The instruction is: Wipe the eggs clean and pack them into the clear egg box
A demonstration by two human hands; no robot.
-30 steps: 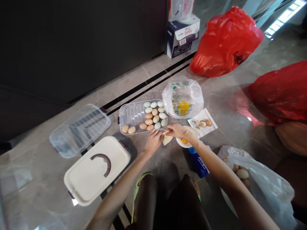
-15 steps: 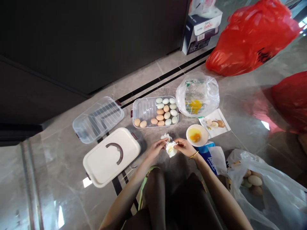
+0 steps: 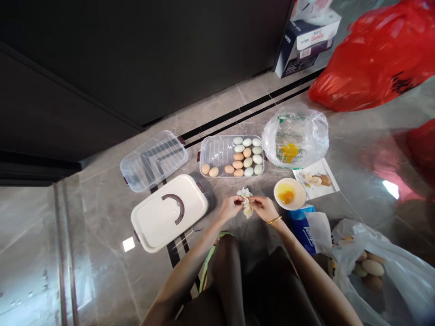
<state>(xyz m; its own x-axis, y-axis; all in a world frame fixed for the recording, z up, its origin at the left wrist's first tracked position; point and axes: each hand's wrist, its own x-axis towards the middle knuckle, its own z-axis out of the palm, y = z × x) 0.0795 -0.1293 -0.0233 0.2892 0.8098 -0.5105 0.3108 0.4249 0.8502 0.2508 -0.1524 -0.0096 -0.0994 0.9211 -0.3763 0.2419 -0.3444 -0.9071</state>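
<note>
Between my two hands is a crumpled tissue (image 3: 247, 208), white with yellowish stains. My left hand (image 3: 231, 206) pinches it from the left, and my right hand (image 3: 264, 208), with a gold bangle at the wrist, pinches it from the right. Just right of my right hand stands a white bowl (image 3: 299, 199) with raw egg in it. Beyond my hands lies a clear egg tray (image 3: 219, 151) holding several brown and pale eggs, mostly at its right side. A blue tissue pack (image 3: 302, 228) sits below the bowl.
An empty clear tray (image 3: 154, 158) and a cream lid (image 3: 156, 226) with a brown handle lie at left. A plastic bag (image 3: 316, 140) with yolk smears and a tissue with eggshells (image 3: 335, 185) are at right. A bag of eggs (image 3: 401, 267) and red bags (image 3: 374, 63) stand further right.
The view has shifted, so the floor items appear further right. My hands have drawn closer together on the tissue, which is more bunched and narrower now.
</note>
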